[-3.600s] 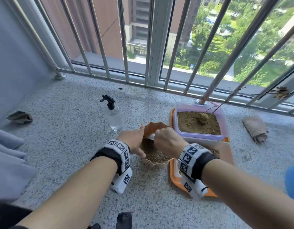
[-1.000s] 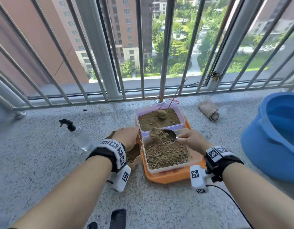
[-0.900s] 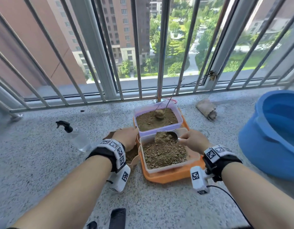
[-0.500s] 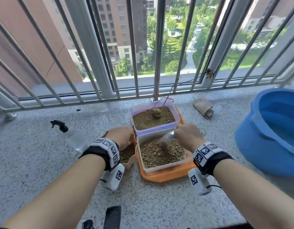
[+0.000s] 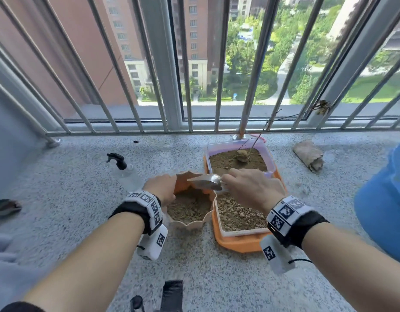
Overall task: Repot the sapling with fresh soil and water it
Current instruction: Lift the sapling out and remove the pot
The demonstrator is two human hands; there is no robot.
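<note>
A speckled grey stone floor runs up to the railing at its far edge. On it lie a clear spray bottle at the left, a scalloped pot of soil just beside an orange tray near the middle, a crumpled brown rag towards the far right, a blue tub at the right edge, and a black comb at the near edge.
</note>
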